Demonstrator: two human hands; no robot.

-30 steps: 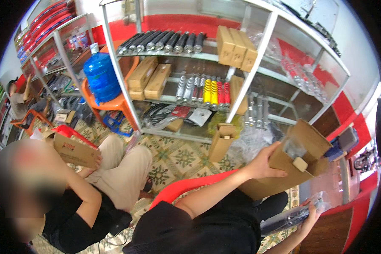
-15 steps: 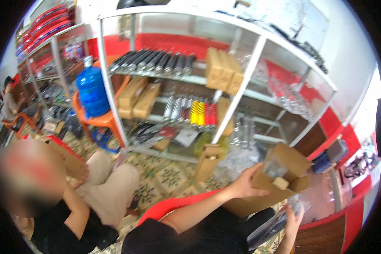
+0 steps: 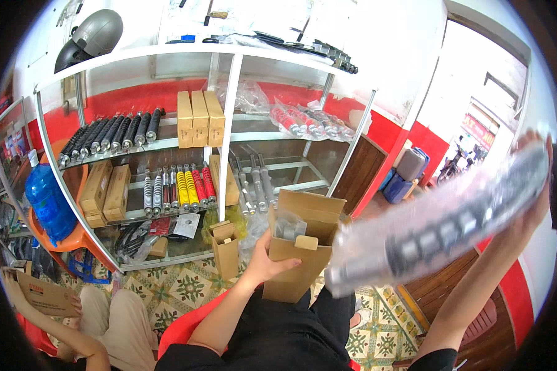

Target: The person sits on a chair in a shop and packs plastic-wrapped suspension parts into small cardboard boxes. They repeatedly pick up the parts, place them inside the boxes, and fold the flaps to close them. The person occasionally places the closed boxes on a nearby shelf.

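Observation:
My left hand grips an open brown cardboard box standing upright over my lap, with a plastic-wrapped part showing inside its top. My right hand is raised at the far right and holds one end of a long shock absorber in a clear plastic sleeve. The absorber slants down to the left, blurred, with its lower end just right of the box.
A white metal shelf rack ahead holds black, yellow and red shock absorbers and brown boxes. A small open carton stands on the patterned tile floor. Another person sits at lower left holding a box. A blue water jug rests on an orange chair.
My view has tilted upward. My right hand has lifted the wrapped shock absorber from low at the right up to beside the box. My left hand keeps its hold on the box.

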